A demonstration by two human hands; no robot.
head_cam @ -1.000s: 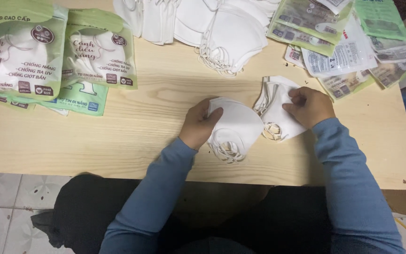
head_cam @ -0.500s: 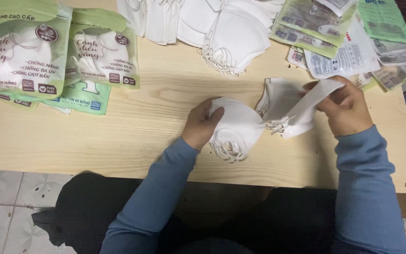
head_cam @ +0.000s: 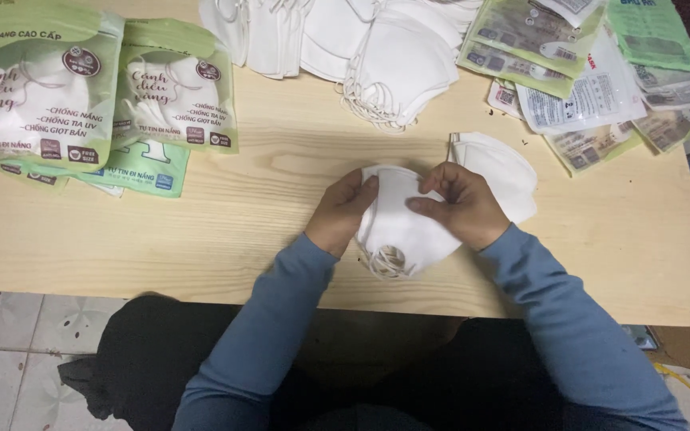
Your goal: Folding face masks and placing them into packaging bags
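Both forearms, sleeved in blue, are stretched forward over the near edge of the tabletop and angled inward. The left hand is curled, its fingers bent and thumb raised. The right hand is set close beside it, fingers pinched toward the left.

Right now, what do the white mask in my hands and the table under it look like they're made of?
White mask: looks like soft matte fabric, possibly nonwoven; it folds and creases, with thin loops at its lower edge. Table: pale wood or wood-look laminate, smooth, with visible grain lines.
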